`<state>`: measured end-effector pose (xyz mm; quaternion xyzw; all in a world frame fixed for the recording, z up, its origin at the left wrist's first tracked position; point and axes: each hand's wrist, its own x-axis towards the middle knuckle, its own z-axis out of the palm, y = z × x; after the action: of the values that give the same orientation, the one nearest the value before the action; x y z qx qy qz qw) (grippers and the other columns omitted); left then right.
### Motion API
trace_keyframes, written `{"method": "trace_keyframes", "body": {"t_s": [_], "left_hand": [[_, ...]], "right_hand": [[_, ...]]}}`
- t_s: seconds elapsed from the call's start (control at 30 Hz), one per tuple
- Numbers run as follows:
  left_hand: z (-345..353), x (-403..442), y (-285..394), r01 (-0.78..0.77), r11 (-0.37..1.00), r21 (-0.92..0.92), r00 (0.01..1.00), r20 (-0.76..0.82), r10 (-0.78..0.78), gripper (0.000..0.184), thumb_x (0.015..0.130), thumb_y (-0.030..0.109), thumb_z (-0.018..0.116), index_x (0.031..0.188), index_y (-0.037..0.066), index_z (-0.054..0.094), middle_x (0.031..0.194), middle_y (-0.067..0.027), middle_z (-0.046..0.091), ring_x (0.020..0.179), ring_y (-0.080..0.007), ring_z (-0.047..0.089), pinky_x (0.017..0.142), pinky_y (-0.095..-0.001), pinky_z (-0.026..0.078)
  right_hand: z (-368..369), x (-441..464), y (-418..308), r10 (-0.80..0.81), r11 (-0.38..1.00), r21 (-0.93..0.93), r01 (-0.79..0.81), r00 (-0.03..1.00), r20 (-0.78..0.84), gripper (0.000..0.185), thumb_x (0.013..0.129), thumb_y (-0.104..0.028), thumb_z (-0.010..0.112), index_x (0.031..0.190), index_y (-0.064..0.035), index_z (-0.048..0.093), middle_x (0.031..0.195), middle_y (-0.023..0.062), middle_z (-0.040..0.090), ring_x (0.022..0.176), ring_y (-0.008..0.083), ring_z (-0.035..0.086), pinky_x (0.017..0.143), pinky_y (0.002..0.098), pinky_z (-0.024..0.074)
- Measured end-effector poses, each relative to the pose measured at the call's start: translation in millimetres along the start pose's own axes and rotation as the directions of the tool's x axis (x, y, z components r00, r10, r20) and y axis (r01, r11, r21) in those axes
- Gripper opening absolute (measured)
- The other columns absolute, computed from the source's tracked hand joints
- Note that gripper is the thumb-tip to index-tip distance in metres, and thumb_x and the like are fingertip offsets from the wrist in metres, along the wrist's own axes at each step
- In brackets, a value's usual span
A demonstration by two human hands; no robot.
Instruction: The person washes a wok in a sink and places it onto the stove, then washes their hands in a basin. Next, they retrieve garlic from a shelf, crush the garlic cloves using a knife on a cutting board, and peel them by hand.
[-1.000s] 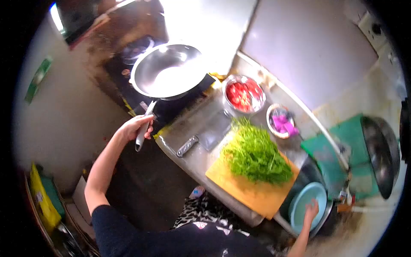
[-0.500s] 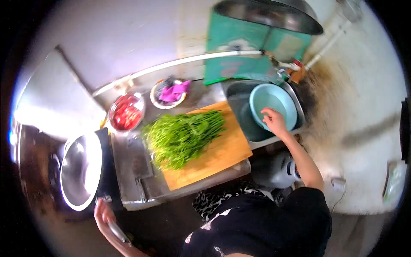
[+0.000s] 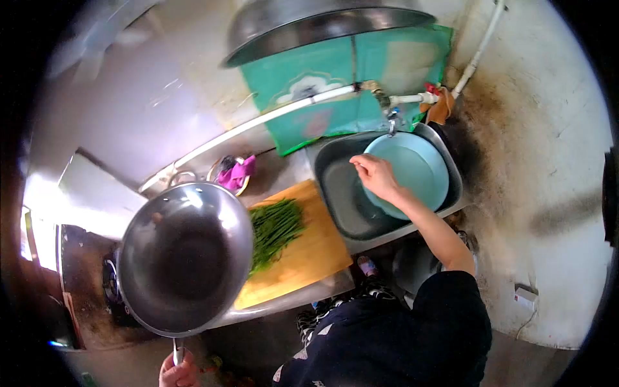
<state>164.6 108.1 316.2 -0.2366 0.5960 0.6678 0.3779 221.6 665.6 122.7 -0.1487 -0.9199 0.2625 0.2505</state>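
Note:
A large dark wok (image 3: pixel 187 258) is held up at the left by my left hand (image 3: pixel 177 373), which is wrapped round its handle. The wok's inside faces me, with nothing in it. My right hand (image 3: pixel 376 175) hovers over the sink (image 3: pixel 342 193), fingers curled together; I see nothing in them. Beside and partly under that hand is a light blue basin (image 3: pixel 412 169) with water in it. Cut green stalks (image 3: pixel 277 229) lie on a wooden cutting board (image 3: pixel 322 248), their left part hidden behind the wok.
A tap (image 3: pixel 392 121) reaches over the basin. Behind the wok stands a bowl with a purple cloth or bag (image 3: pixel 236 173). A big metal pan (image 3: pixel 329 29) hangs in front of the green wall sheet (image 3: pixel 303 97). A gas cylinder (image 3: pixel 412 264) stands below the sink.
My left hand has lifted the wok from the far left and brought it right, over the counter. It now blocks the bowl of red food. My right hand's fingers have drawn together.

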Motion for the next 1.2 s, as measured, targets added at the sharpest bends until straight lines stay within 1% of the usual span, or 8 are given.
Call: {"method": "trace_keyframes", "body": {"t_s": [0.33, 0.5, 0.53, 0.57, 0.63, 0.8, 0.9, 1.2], "left_hand": [[245.4, -3.6, -28.2, 0.391, 0.842, 0.373, 0.826, 0.261, -0.499, 0.008, 0.089, 0.012, 0.053, 0.089, 0.006, 0.048, 0.054, 0.0043, 0.036, 0.036, -0.0032, 0.032, 0.03, -0.0207, 0.024], [317.2, 36.8, -73.4, 0.384, 0.801, 0.459, 0.757, 0.34, -0.557, 0.009, 0.089, 0.011, 0.054, 0.091, 0.006, 0.046, 0.051, 0.0051, 0.034, 0.036, -0.0041, 0.033, 0.031, -0.0224, 0.026], [326.9, 46.8, -85.7, 0.336, 0.808, 0.484, 0.768, 0.356, -0.533, 0.009, 0.089, 0.012, 0.054, 0.09, 0.007, 0.046, 0.051, 0.0052, 0.034, 0.036, -0.0039, 0.033, 0.032, -0.0226, 0.027], [335.9, 55.7, -97.0, 0.288, 0.813, 0.506, 0.778, 0.372, -0.506, 0.01, 0.09, 0.014, 0.054, 0.089, 0.008, 0.046, 0.052, 0.0054, 0.034, 0.036, -0.0037, 0.033, 0.033, -0.0228, 0.028], [345.2, 78.4, -117.4, 0.24, 0.815, 0.528, 0.714, 0.473, -0.517, 0.013, 0.091, 0.017, 0.053, 0.085, 0.009, 0.044, 0.054, 0.0061, 0.036, 0.037, -0.0029, 0.033, 0.034, -0.023, 0.031], [363.0, 103.3, -153.1, 0.226, 0.834, 0.503, 0.729, 0.48, -0.488, 0.014, 0.09, 0.018, 0.055, 0.085, 0.01, 0.045, 0.054, 0.0072, 0.035, 0.038, -0.0024, 0.034, 0.035, -0.0223, 0.03], [349.7, 123.6, -169.1, 0.228, 0.865, 0.448, 0.688, 0.554, -0.468, 0.015, 0.088, 0.018, 0.057, 0.086, 0.01, 0.045, 0.055, 0.0073, 0.035, 0.039, -0.0025, 0.033, 0.035, -0.0219, 0.029], [319.4, 192.9, -207.3, 0.103, 0.911, 0.4, 0.645, 0.67, -0.367, 0.015, 0.087, 0.014, 0.057, 0.084, 0.009, 0.044, 0.054, 0.0049, 0.033, 0.037, -0.0056, 0.033, 0.032, -0.0222, 0.031]], "right_hand": [[-109.4, -59.6, 122.4, 0.031, 0.997, 0.08, -0.02, 0.99, -0.135, 0.016, 0.08, -0.002, 0.057, 0.095, -0.0042, 0.061, 0.081, 0.0107, 0.065, 0.065, 0.0228, 0.062, 0.059, 0.032, 0.0495], [-141.9, -43.2, 149.5, 0.223, 0.908, 0.39, -0.153, 0.965, -0.139, 0.018, 0.081, -0.004, 0.06, 0.099, -0.0052, 0.061, 0.081, 0.0096, 0.065, 0.063, 0.018, 0.061, 0.057, 0.0287, 0.0486], [-146.9, -35.8, 147.7, 0.147, 0.911, 0.403, -0.091, 0.983, -0.111, 0.025, 0.084, -0.003, 0.059, 0.109, -0.0032, 0.058, 0.087, 0.0054, 0.061, 0.063, 0.0059, 0.053, 0.053, 0.0214, 0.0448], [-152.3, -27.5, 140.4, 0.135, 0.909, 0.408, -0.082, 0.985, -0.104, 0.025, 0.084, -0.003, 0.059, 0.109, -0.0032, 0.058, 0.087, 0.0054, 0.061, 0.063, 0.0059, 0.053, 0.053, 0.0214, 0.0448], [-157.8, -9.9, 122.9, 0.064, 0.936, 0.35, -0.024, 0.992, -0.105, 0.026, 0.082, -0.009, 0.062, 0.108, -0.0058, 0.058, 0.088, 0.008, 0.063, 0.059, 0.0176, 0.059, 0.056, 0.0279, 0.0479], [-144.9, 42.7, 94.2, -0.091, 0.979, 0.184, 0.092, 0.996, -0.014, 0.061, 0.075, -0.037, 0.071, 0.116, 0.0022, 0.049, 0.099, 0.0184, 0.056, 0.077, 0.0275, 0.059, 0.068, 0.0374, 0.0487], [-127.0, 61.2, 86.7, -0.141, 0.99, 0.025, 0.141, 0.99, 0.001, 0.06, 0.074, -0.04, 0.072, 0.112, 0.0021, 0.051, 0.099, 0.0191, 0.054, 0.084, 0.0323, 0.058, 0.074, 0.0407, 0.0479], [-126.6, 80.2, 79.6, -0.175, 0.979, -0.07, 0.19, 0.968, 0.182, 0.035, 0.072, -0.001, 0.06, 0.106, 0.005, 0.054, 0.102, 0.0212, 0.051, 0.096, 0.0375, 0.053, 0.084, 0.0431, 0.0439]]}}
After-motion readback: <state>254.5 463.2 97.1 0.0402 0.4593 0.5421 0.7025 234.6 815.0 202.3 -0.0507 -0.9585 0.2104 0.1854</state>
